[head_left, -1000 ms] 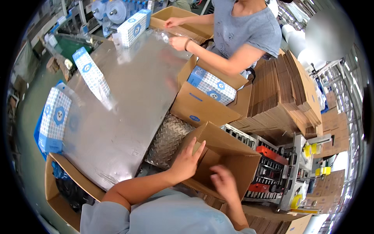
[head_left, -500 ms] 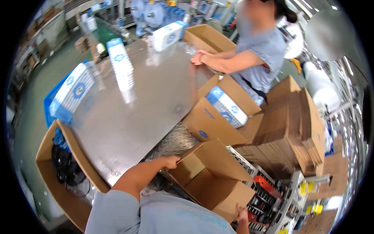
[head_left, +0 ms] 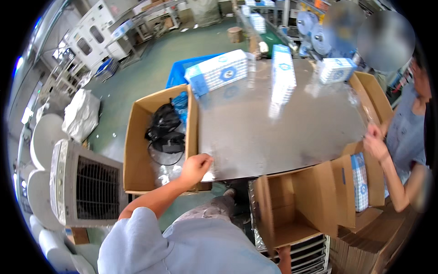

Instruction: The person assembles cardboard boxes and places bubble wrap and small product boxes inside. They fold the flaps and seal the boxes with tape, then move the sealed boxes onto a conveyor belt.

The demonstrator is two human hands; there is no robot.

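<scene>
An open cardboard box (head_left: 292, 205) with its flaps up stands at the table's near right edge. Its lower edge is gripped by my right hand (head_left: 284, 254), whose fingers are partly hidden. My left hand (head_left: 195, 169) hovers by the near left corner of the metal table (head_left: 283, 137), fingers curled in; whether anything is in them does not show. Beside it on the left is another open carton (head_left: 192, 123) holding black bags (head_left: 164, 123), a blue plastic bundle (head_left: 180, 105) and clear plastic.
Blue-and-white packs (head_left: 223, 72) stand along the table's far side. On the right a co-worker (head_left: 406, 132) reaches over a carton containing a blue-and-white pack (head_left: 359, 182). Flattened cardboard (head_left: 360, 251) is stacked below. An air cooler (head_left: 91, 182) stands at left.
My view has swung left. My left hand has let go of the open box and moved left toward the carton with the bags. My right hand still holds the box.
</scene>
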